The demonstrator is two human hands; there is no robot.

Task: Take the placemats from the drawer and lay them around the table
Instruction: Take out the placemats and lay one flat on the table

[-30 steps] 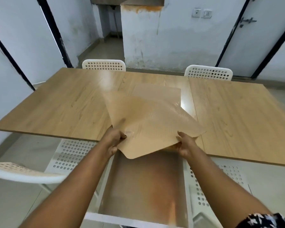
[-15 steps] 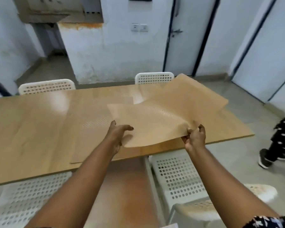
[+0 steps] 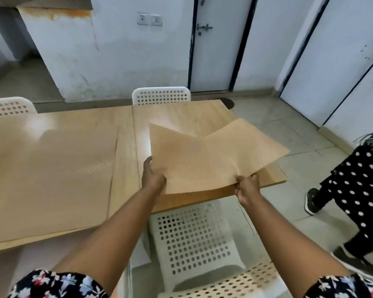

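- Chair back (image 3: 9,107): white, perforated plastic, at the far left behind the table.
- Table (image 3: 125,130): long, light wood, with a seam running front to back near the middle.
- Flat placemat (image 3: 50,181): tan, nearly the colour of the wood, lying on the left half of the table and reaching the near edge; a faint dotted pattern shows on it.
- Sleeves: floral print on dark cloth, at the bottom corners of the view.
- Left hand (image 3: 153,179): at the left edge of the held placemat, thumb lying along the top; the fingers go out of sight beneath the sheet, grasping it.
- Held placemat (image 3: 211,158): tan sheet, lifted above the right end of the table, bowed and sagging in the middle, far right corner jutting past the table's end.
- Second chair back (image 3: 161,95): white, perforated, behind the table's far side.
- Near chair (image 3: 194,239): white, perforated seat, under the table's near right edge.
- Right hand (image 3: 247,186): pinches the near right corner of the held placemat, fingers curled.
- Doors (image 3: 215,50): white with dark frames, along the back wall.
- Another person (image 3: 357,190): at the far right, polka-dot clothing, dark shoes, standing on the tiled floor.
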